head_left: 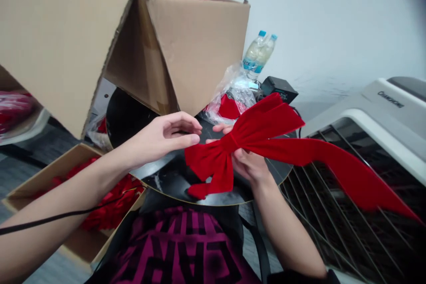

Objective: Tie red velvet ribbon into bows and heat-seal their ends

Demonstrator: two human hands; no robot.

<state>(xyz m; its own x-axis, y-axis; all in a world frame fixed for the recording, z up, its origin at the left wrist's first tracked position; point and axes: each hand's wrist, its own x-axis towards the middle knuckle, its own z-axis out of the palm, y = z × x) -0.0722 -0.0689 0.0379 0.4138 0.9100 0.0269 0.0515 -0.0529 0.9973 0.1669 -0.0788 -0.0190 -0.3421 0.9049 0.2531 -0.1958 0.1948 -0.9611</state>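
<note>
A red velvet bow (229, 143) is held up over a round black table (159, 182), its loops spread and one long tail trailing to the right. Beneath and behind its knot, my right hand (251, 164) grips it, the thumb in front and the fingertips showing past the far side. My left hand (169, 135) is beside the bow's left loop with fingers curved and a gap between thumb and forefinger. Nothing shows in that gap. Whether the left thumb touches the fabric, I cannot tell.
A big cardboard box (199, 49) with red fabric stands behind the table. Beyond lie a clear plastic bag (229, 93), two bottles (258, 53) and a small black box (278, 88). At right is a white-framed heater (369, 111); at lower left, an open carton (76, 248) of red pieces.
</note>
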